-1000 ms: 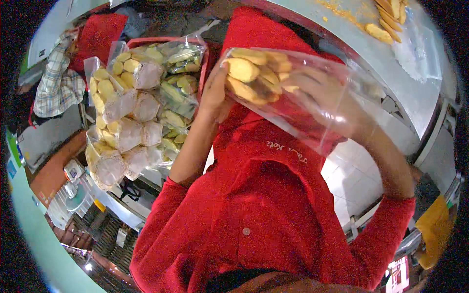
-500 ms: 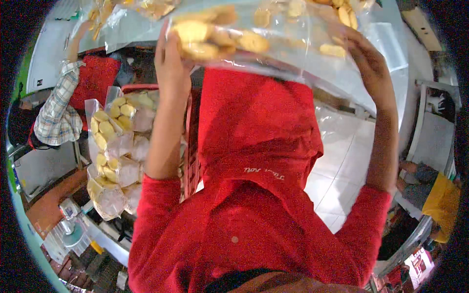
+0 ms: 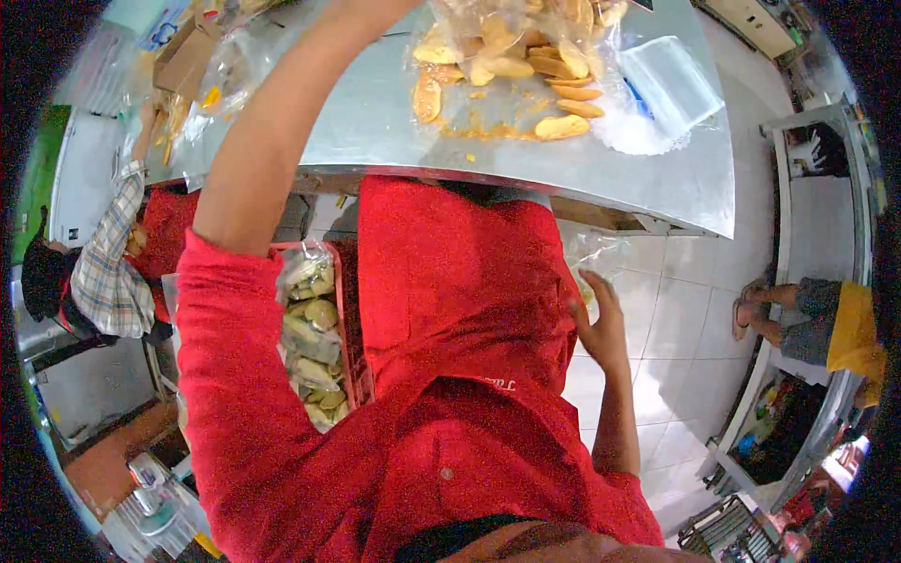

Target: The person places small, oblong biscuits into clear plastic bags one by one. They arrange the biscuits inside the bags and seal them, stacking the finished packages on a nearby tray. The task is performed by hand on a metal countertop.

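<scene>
My left hand (image 3: pixel 380 11) reaches across the metal table (image 3: pixel 366 122) to the picture's upper edge. Its fingers are cut off there, so what they touch cannot be seen. Next to it lies a heap of flat, oval, golden-brown baked slices (image 3: pixel 502 66), some under clear plastic, with crumbs around them. My right hand (image 3: pixel 603 324) hangs low beside my red apron (image 3: pixel 460 272), fingers apart and nothing visible in them. Just beyond its fingertips is a clear plastic bag (image 3: pixel 596 249), partly hidden by the apron.
A stack of clear plastic sheets or bags (image 3: pixel 671 84) lies on the table's right end, beside white shreds (image 3: pixel 648 136). At my left a red crate (image 3: pixel 352 347) holds several filled bags (image 3: pixel 314 328). A person in a plaid shirt (image 3: pixel 113 263) works at far left; another (image 3: pixel 854 328) stands at right.
The long bag of slices that both hands held up is no longer between them. My left hand moved up and right across the table; my right hand dropped beside the apron.
</scene>
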Demonstrator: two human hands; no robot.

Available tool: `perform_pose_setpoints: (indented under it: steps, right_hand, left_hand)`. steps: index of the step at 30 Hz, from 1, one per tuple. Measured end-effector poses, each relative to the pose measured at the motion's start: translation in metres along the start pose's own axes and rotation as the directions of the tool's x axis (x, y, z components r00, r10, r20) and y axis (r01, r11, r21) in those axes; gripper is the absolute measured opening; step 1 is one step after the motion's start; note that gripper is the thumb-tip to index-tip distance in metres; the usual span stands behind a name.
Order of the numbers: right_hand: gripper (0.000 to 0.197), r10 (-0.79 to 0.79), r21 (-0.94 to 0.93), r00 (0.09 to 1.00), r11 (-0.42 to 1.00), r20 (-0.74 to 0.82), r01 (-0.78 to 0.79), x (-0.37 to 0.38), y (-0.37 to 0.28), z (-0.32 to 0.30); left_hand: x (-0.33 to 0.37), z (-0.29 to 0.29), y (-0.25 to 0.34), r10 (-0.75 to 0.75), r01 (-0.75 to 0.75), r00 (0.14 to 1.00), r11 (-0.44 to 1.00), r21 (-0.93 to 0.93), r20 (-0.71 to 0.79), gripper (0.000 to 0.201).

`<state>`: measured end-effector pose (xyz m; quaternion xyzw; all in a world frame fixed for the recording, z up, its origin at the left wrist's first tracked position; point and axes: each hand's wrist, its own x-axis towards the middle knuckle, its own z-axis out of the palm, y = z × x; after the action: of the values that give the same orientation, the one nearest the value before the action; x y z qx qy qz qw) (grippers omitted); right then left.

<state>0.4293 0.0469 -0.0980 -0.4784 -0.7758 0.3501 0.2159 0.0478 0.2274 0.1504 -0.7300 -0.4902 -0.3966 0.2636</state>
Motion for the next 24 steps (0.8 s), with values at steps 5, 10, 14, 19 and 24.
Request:
perform_pose_setpoints:
  steps: [5, 10, 14, 19, 24]
  right_hand:
    - [0.043, 0.211, 0.047, 0.977, 0.976, 0.007, -0.211, -0.017, 0.001, 0.012]
    - [0.04, 0.104, -0.065, 0.993, 0.992, -0.06, -0.108, 0.002, -0.006, -0.001]
    - [0.092, -0.034, 0.154, 0.988, 0.988, 0.151, 0.01, 0.004, 0.004, 0.012]
    - [0.125, 0.619, -0.597, 0.78, 0.662, 0.096, -0.452, 0.01, 0.079, 0.015]
    - [0.096, 0.034, -0.097, 0.952, 0.995, 0.305, -0.004, 0.025, 0.122, -0.013]
  left_hand:
    - [0.001, 0.008, 0.028, 0.036, -0.041, 0.998, 0.993, -0.111, -0.047, 0.033]
    - [-0.005, -0.01, 0.035, -0.017, 0.012, 0.999, 0.994, -0.104, -0.047, 0.034]
    - [-0.021, -0.056, -0.022, -0.319, 0.315, 0.947, 0.944, -0.098, -0.024, 0.039]
    - [-0.146, -0.06, -0.098, -0.883, 0.596, 0.369, -0.014, -0.803, 0.29, 0.044]
    - [-0.221, -0.079, -0.049, -0.777, 0.384, 0.296, -0.436, -0.814, 0.555, 0.047]
